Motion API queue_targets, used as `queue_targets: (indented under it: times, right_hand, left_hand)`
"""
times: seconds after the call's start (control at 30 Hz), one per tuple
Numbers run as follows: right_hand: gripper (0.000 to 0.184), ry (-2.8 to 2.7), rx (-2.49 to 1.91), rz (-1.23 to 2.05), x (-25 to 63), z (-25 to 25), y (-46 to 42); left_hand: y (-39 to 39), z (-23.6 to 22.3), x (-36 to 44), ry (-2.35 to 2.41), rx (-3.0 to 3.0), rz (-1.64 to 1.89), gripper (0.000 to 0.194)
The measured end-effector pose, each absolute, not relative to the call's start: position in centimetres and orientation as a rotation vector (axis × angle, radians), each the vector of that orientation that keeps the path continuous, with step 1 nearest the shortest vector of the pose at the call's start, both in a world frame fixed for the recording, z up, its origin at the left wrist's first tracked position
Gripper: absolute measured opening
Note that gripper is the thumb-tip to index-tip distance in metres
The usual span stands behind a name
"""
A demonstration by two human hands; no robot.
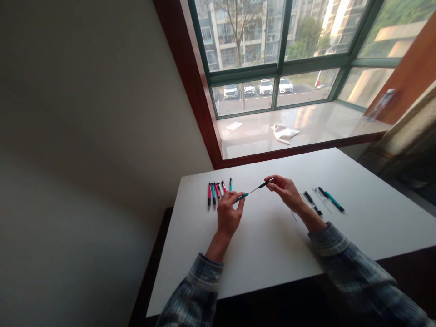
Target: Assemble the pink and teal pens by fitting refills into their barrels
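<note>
My left hand (230,212) is closed on a teal pen barrel (242,197), held slanting above the white table. My right hand (284,190) pinches a black pen part (264,184) between thumb and fingers. A thin, light rod (252,190) spans the gap between the teal barrel and the black part. Beyond my left hand lies a row of several assembled pens (214,194) in pink, teal and white with black grips. To the right of my right hand rest black pen parts (308,198), a thin pale refill (322,200) and a teal barrel with black ends (334,201).
The white table (265,254) stands against the window sill (245,143), with a wall (102,136) on the left. A crumpled white cloth (284,133) and a flat paper (234,126) lie on the sill. A clear bottle (380,104) stands at its right end, near a curtain (402,131).
</note>
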State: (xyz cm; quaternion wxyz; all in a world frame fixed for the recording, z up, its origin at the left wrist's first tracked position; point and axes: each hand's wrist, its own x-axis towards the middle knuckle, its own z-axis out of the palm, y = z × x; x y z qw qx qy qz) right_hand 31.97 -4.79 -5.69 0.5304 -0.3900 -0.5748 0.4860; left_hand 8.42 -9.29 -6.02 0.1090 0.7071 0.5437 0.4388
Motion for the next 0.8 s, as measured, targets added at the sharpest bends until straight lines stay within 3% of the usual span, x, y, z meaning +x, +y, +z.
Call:
queue_targets:
  times: [0.47, 0.8]
  right_hand:
    - [0.033, -1.564, -0.885, 1.214, 31.0, -6.4, -5.4]
    - [0.030, -1.759, -1.004, 0.974, 31.2, -5.7, -5.9]
  left_hand:
    - [-9.3, -6.4, 8.5, 1.527, 2.124, 1.261, 0.017]
    - [-9.3, -6.2, 8.4, 1.464, 2.088, 1.256, 0.016]
